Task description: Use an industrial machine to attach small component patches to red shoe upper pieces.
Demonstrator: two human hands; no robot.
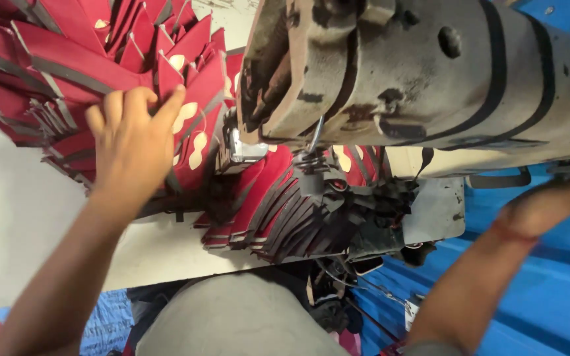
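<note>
Left hand [133, 142] spread flat on red cut pieces [67, 72], which we judge light, floppy, best pinched at edges; right hand [549, 201] unclear.

One head-worn view only, looking steeply down from very close, just behind the fingers [141, 99] of the left hand [133, 142], onto stacked red cut pieces [186, 66] and a worn grey sewing machine [423, 72].
</note>
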